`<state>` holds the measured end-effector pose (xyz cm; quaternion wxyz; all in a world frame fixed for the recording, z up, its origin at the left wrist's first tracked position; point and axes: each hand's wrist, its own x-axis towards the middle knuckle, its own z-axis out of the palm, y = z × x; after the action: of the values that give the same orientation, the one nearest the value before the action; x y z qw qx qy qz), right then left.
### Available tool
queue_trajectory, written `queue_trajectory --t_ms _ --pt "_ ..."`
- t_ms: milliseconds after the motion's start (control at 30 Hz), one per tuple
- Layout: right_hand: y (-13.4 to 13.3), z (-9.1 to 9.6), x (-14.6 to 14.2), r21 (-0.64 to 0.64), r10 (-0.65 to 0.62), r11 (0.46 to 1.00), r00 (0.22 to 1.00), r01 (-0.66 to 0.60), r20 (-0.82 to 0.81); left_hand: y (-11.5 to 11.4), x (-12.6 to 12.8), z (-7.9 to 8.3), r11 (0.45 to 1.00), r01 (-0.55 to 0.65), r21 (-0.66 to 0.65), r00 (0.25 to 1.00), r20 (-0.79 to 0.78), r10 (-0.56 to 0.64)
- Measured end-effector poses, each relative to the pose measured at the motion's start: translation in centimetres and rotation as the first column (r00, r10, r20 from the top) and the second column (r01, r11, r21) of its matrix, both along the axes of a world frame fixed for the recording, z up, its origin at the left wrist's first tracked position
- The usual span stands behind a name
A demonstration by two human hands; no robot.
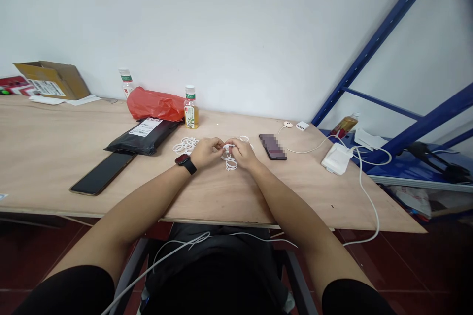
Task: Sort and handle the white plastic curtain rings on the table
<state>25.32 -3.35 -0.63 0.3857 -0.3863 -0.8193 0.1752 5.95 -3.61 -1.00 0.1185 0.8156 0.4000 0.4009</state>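
My left hand (207, 151), with a dark watch at its wrist, meets my right hand (242, 153) fingertip to fingertip just above the table. Both are closed in a pinch on a small white ring-like piece (227, 147), partly hidden by the fingers. Under the fingertips, more white rings (231, 163) with little tabs lie on the wood or hang from the held piece; I cannot tell which. To the left of my left hand is a loose pile of similar white rings (185, 146). Another ring (244, 138) shows just behind my right hand.
A phone (272, 146) lies right of my hands, near a white cable and a multi-port charger (302, 126). On the left are a larger phone (103, 173), a black parcel (142, 137), a red bag (155, 104) and a drink bottle (191, 110). A white power block (337, 158) sits at the right edge.
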Motion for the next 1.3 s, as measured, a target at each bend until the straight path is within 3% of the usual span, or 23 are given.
queue_trajectory --t_ms 100,200,300,367,433,567,733,967,1100,1200,1300 --pt "0.1 -0.3 0.0 0.033 -0.028 0.999 1.0 0.028 -0.009 -0.1 0.0 0.2 1.0 0.012 -0.003 0.998 -0.058 -0.012" --pt "0.4 -0.4 0.3 0.103 -0.094 0.99 0.995 0.096 -0.021 -0.2 0.1 0.6 1.0 0.014 0.007 0.977 -0.214 -0.012" --pt "0.8 -0.4 0.8 0.194 -0.192 0.963 0.981 0.188 0.0 -0.3 -0.2 0.7 0.982 -0.188 0.021 0.909 -0.375 0.182" --pt "1.1 -0.4 1.2 0.244 -0.253 0.941 0.967 0.236 0.037 -0.1 -0.6 0.6 0.935 -0.351 0.054 0.818 -0.469 0.334" --pt "1.3 -0.4 1.4 0.267 -0.301 0.924 0.951 0.274 0.065 0.1 -1.2 0.4 0.895 -0.44 0.076 0.73 -0.55 0.405" --pt "1.0 -0.3 1.4 0.26 -0.351 0.907 0.936 0.331 0.032 0.7 -2.2 0.2 0.875 -0.478 0.072 0.638 -0.657 0.403" --pt "0.5 -0.2 0.9 0.244 -0.272 0.935 0.962 0.258 0.023 1.0 -2.6 0.1 0.899 -0.428 0.094 0.614 -0.7 0.365" --pt "0.8 -0.5 0.8 0.217 -0.216 0.956 0.975 0.199 0.055 1.7 -3.0 -0.1 0.915 -0.399 0.062 0.671 -0.66 0.338" --pt "0.8 -0.6 0.7 0.21 -0.186 0.963 0.981 0.172 0.05 2.4 -2.8 -0.2 0.947 -0.282 0.155 0.838 -0.44 0.322" --pt "0.7 -0.6 0.5 0.168 -0.17 0.973 0.984 0.16 0.048 2.1 -2.0 -0.2 0.948 -0.088 0.306 0.963 -0.219 0.16" --pt "0.4 -0.5 0.3 0.134 -0.112 0.986 0.99 0.1 0.085 1.2 -1.0 0.1 0.913 0.082 0.399 0.995 -0.084 -0.053"
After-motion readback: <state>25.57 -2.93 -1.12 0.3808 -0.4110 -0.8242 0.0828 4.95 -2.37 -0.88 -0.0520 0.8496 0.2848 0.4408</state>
